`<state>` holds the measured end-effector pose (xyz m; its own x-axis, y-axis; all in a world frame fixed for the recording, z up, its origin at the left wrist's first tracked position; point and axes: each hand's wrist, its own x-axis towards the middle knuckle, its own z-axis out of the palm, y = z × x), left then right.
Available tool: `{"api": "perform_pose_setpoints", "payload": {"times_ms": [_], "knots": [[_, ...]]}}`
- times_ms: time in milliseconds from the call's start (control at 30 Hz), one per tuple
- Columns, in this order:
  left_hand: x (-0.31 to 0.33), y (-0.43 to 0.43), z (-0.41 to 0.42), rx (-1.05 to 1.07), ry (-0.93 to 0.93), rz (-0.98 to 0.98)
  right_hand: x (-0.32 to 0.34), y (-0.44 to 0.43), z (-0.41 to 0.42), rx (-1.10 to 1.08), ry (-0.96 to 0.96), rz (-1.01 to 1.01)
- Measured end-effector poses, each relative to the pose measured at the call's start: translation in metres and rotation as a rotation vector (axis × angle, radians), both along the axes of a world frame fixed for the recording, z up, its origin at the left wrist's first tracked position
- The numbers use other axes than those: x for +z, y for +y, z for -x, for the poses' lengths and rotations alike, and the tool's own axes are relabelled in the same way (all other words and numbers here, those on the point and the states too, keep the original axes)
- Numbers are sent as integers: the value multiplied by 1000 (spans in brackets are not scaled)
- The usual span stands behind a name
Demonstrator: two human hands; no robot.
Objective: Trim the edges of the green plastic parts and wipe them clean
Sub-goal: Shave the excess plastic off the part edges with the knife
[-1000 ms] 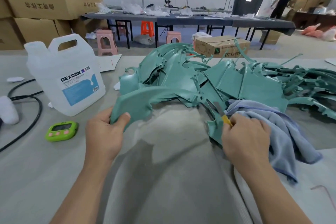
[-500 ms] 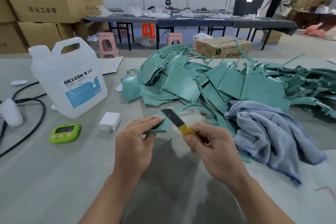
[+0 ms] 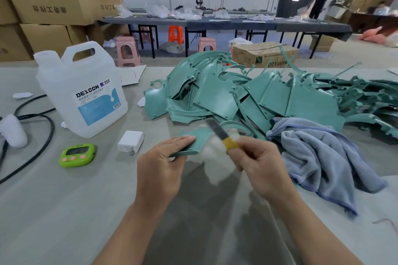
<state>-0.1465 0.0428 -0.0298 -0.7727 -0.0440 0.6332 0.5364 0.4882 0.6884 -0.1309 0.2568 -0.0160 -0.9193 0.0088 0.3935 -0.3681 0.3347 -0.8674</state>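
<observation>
The left hand pinched the green part at its near-left edge — fingers flat on top. Just right of that part, the right hand gripped a knife in a curled fist.

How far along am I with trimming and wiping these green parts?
Done: no finished stack is distinguishable. In hand: left hand holds one green part, right hand holds the knife near its edge. Left: the big pile behind, and wiping; the blue cloth lies unused.

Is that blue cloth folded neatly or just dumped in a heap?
Crumpled in a heap: the blue cloth lies bunched in loose, uneven folds on the table, against the pile of green parts.
</observation>
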Motion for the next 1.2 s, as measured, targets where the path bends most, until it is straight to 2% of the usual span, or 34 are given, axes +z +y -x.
{"api": "perform_pose_setpoints", "payload": {"times_ms": [67, 233, 300, 367, 467, 500, 633, 700, 767, 833, 900, 1033, 1133, 1200], "knots": [[1, 0, -1, -3, -4, -11, -3, -4, 0, -6, -44, -77], [5, -2, -3, 7, -25, -34, -11, 8, 24, -558, -213, -186], [6, -2, -4, 0, -12, -27, -13, 14, 27, -685, -253, -188], [7, -1, -5, 1, -15, -25, -14, 13, 25, -648, -206, -140], [9, -1, -6, 15, -41, -31, -10, -2, 16, -356, -96, -39], [10, -1, -6, 27, -43, -34, -11, -5, 15, -327, -96, -43], [11, -3, -5, 87, -31, -97, -15, 9, 23, -643, -245, -183], [11, -3, -3, 89, -55, -143, -14, 21, 23, -738, -293, -180], [11, -3, -1, 78, -77, -171, -13, 22, 22, -726, -239, -125], [12, -5, -1, 66, -74, -168, -12, 10, 18, -591, -160, -108], [13, -7, 1, 62, -73, -189, -13, 0, 17, -515, -184, -89], [9, -12, 6, 107, -120, -248, -13, 13, 22, -687, -327, -62], [6, -13, 10, 135, -192, -283, -11, 15, 19, -652, -254, 15], [9, -13, 11, 120, -328, -430, -10, 11, 15, -616, -154, 66]]}}
